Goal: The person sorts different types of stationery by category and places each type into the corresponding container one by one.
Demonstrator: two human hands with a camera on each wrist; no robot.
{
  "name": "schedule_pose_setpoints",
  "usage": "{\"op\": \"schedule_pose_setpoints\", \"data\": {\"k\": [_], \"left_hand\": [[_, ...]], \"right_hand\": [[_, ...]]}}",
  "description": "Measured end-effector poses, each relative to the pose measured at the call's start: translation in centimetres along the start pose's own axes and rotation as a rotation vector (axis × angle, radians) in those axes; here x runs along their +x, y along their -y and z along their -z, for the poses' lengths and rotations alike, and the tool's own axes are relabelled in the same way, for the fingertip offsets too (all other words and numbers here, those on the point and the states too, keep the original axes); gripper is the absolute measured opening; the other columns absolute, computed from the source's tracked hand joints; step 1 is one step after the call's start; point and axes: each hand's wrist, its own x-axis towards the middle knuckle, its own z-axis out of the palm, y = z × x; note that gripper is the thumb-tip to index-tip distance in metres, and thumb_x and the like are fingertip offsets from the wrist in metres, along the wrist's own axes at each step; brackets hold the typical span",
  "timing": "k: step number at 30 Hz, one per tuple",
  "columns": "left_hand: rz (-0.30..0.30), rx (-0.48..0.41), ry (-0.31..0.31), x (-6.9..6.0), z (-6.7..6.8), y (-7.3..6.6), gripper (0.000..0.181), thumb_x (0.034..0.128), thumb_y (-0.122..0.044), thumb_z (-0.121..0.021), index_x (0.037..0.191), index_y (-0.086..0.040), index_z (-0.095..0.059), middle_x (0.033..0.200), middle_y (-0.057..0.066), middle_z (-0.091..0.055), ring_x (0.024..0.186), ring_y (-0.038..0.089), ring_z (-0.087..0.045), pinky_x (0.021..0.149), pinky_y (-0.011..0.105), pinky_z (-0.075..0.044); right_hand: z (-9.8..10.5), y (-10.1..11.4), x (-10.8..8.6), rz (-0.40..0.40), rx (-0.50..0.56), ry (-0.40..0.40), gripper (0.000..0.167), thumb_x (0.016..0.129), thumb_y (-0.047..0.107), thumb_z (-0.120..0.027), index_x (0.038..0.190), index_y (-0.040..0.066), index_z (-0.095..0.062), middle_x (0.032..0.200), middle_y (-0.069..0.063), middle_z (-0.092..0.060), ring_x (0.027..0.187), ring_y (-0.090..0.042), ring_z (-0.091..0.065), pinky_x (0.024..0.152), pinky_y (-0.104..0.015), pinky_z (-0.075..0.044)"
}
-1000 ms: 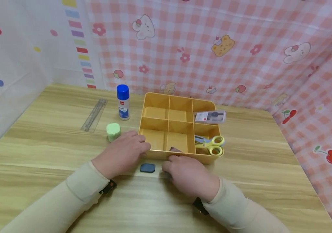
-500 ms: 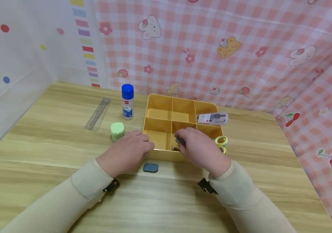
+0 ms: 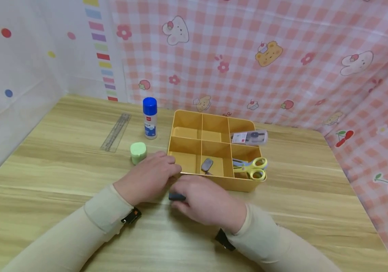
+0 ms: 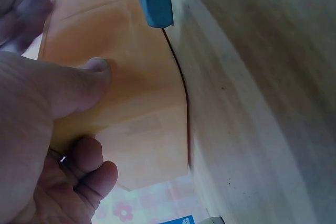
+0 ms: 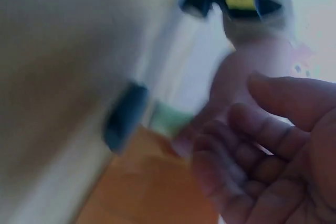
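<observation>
A yellow organizer box (image 3: pixel 228 184) with several compartments stands on the table. My left hand (image 3: pixel 147 177) grips its front left corner, thumb against the front wall and fingers round the side in the left wrist view. Before the box lies a small dark blue-grey rounded block (image 3: pixel 176 196). My right hand (image 3: pixel 207 204) hovers around that block; the right wrist view, blurred, shows its loosely bent fingers apart from the block (image 5: pixel 126 116). A similar grey block (image 3: pixel 207 164) leans in the front middle compartment, beside a dark piece mostly hidden by the front wall.
Yellow-handled scissors (image 3: pixel 256 169) lie in the front right compartment, a clear case with a compass (image 3: pixel 249 137) in the back right one. Left of the box stand a blue-capped glue stick (image 3: pixel 150 119) and a light green rounded object (image 3: pixel 138 151). A transparent ruler (image 3: pixel 115 132) lies farther left.
My right hand carried one grey block from the table into the front middle compartment, let go and came back to the block before the box. My left hand stayed on the corner.
</observation>
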Motion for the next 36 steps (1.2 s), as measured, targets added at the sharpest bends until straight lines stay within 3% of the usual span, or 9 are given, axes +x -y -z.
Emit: {"op": "schedule_pose_setpoints", "data": {"k": [2,5,8,11,23,29,36], "left_hand": [[-0.022,0.011,-0.019,0.0,-0.1,0.1,0.017,0.0969,-0.01,-0.071,0.086,-0.022,-0.067,0.078,-0.01,-0.053,0.079,0.015,-0.047,0.079,0.031,-0.04],[-0.055,0.038,-0.041,0.0,-0.3,0.2,0.02,0.0954,-0.008,-0.071,0.083,-0.021,-0.064,0.075,-0.009,-0.052,0.077,0.015,-0.045,0.079,0.031,-0.039],[-0.078,0.052,-0.056,0.0,-0.4,0.3,0.022,0.0958,-0.008,-0.07,0.081,-0.021,-0.062,0.074,-0.009,-0.051,0.075,0.014,-0.045,0.079,0.031,-0.039],[-0.088,0.055,-0.06,0.0,-0.4,0.4,0.023,0.0956,-0.007,-0.07,0.08,-0.021,-0.061,0.074,-0.008,-0.05,0.075,0.014,-0.046,0.08,0.032,-0.039],[-0.081,0.029,-0.058,0.1,-0.3,0.2,0.021,0.0955,-0.009,-0.069,0.079,-0.019,-0.062,0.074,-0.007,-0.052,0.074,0.016,-0.047,0.078,0.033,-0.04],[-0.052,0.005,-0.051,0.1,-0.2,0.1,0.02,0.0944,-0.006,-0.07,0.081,-0.02,-0.064,0.075,-0.007,-0.052,0.076,0.017,-0.047,0.077,0.032,-0.04],[0.016,-0.039,-0.004,0.0,0.0,0.0,0.012,0.0988,-0.013,-0.07,0.097,-0.024,-0.073,0.081,-0.01,-0.055,0.082,0.016,-0.047,0.08,0.031,-0.041]], "right_hand": [[-1.0,0.3,0.7,0.03,-0.051,0.061,0.014,0.097,0.026,-0.077,0.101,0.014,-0.071,0.105,0.001,-0.071,0.099,-0.012,-0.065,0.094,-0.031,-0.053],[-2.2,0.3,1.4,0.054,-0.144,0.092,0.014,0.095,0.025,-0.078,0.101,0.015,-0.071,0.107,0.003,-0.069,0.103,-0.012,-0.065,0.096,-0.029,-0.052],[-3.1,0.1,1.9,0.085,-0.197,0.091,0.006,0.097,0.015,-0.072,0.102,0.016,-0.072,0.108,0.003,-0.07,0.103,-0.013,-0.064,0.095,-0.028,-0.051],[-3.5,0.0,2.2,0.122,-0.246,0.09,0.016,0.099,0.007,-0.064,0.106,0.018,-0.074,0.112,0.002,-0.071,0.105,-0.013,-0.064,0.094,-0.028,-0.051],[-3.3,0.7,2.0,0.115,-0.4,0.062,0.017,0.101,0.009,-0.063,0.091,0.02,-0.071,0.096,0.005,-0.068,0.086,-0.01,-0.063,0.077,-0.025,-0.052],[-2.1,0.9,1.6,0.102,-0.358,0.082,0.017,0.097,0.005,-0.065,0.089,0.019,-0.072,0.097,0.004,-0.068,0.09,-0.012,-0.064,0.081,-0.025,-0.052],[1.5,0.9,0.7,-0.008,-0.172,-0.002,0.02,0.086,0.006,-0.078,0.102,0.018,-0.077,0.107,0.004,-0.07,0.096,-0.019,-0.063,0.087,-0.034,-0.054]]}}
